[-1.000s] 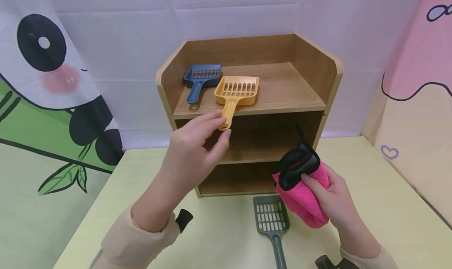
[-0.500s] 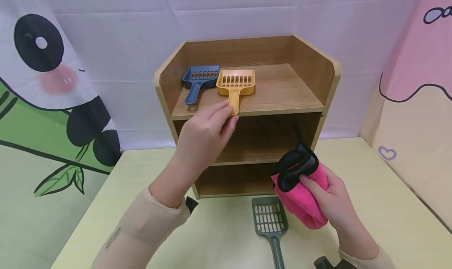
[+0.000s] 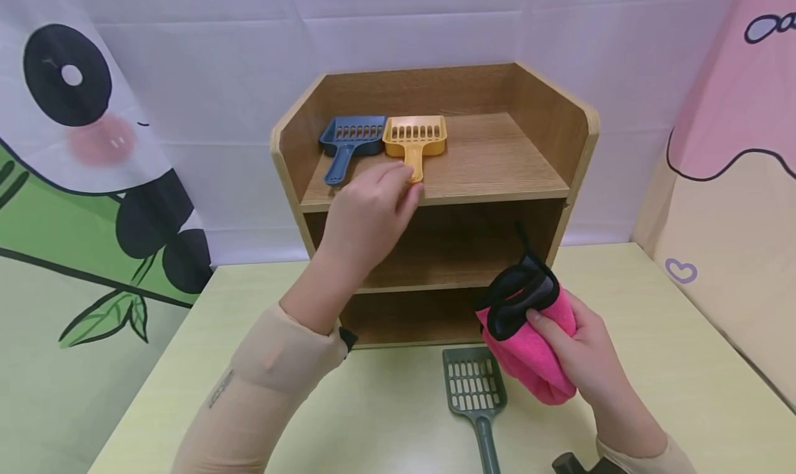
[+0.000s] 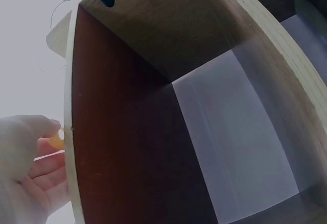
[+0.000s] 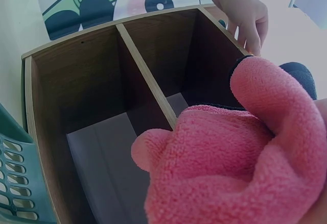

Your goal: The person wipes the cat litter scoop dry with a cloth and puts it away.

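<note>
On the wooden shelf unit's top board, a yellow litter scoop sits right beside a blue litter scoop. My left hand pinches the end of the yellow scoop's handle at the board's front edge; in the left wrist view only a bit of yellow handle shows between thumb and fingers. Lower right, my right hand grips a bunched pink cloth with black trim, its fluffy side filling much of the right wrist view. Below it on the table lies a grey-green litter scoop.
The wooden shelf unit stands at the back of the pale yellow table, with two lower compartments under its top board. Behind it hangs a whitish cloth backdrop. Printed cartoon panels flank both sides.
The left hand has moved forward and slightly right, bringing the yellow scoop back on the top board, level with the blue one. The right hand and pink cloth have stayed nearly still.
</note>
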`<state>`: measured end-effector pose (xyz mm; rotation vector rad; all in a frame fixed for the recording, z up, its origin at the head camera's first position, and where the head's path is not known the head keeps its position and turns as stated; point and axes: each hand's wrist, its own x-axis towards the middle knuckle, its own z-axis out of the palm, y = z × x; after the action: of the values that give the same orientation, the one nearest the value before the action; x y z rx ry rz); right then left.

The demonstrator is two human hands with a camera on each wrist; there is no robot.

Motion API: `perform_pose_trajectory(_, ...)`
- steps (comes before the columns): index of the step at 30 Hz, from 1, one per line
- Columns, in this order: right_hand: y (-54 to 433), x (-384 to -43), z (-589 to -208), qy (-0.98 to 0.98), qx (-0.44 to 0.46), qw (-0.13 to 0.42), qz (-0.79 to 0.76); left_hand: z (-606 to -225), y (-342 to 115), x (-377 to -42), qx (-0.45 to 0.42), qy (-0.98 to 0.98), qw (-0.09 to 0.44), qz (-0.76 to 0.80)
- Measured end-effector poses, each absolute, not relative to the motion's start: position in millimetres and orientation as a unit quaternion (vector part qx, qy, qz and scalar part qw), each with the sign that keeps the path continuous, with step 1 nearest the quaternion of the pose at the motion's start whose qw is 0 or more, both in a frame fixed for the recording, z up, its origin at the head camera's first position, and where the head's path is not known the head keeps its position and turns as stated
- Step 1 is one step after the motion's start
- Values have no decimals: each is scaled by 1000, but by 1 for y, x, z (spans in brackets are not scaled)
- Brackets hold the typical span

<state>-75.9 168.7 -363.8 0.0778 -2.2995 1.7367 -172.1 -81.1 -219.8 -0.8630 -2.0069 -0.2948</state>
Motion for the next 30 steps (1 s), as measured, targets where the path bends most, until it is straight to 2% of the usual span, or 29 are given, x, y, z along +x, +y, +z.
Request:
perform_pose_trajectory(8,169,-75,-363,-793,22,128,595,-221,-82,-174,-339,-822,433,-150)
perform_pose_trajectory(15,170,-75,-363,-794,26,137,592,-228,-93,-159,-357,-788,447,-226)
perform_pose_trajectory(19,171,-74,-363,-794,29,138,592,-237,-100,-151,-364,-776,432,-282)
perform_pose_trajectory(24,172,-74,-363,-794,29,142,591,-255,-107,-144,-358,-776,367,-369)
perform_pose_trajectory(30,173,-74,-363,-796,32,151,586,-284,-112,-137,-323,-785,241,-470)
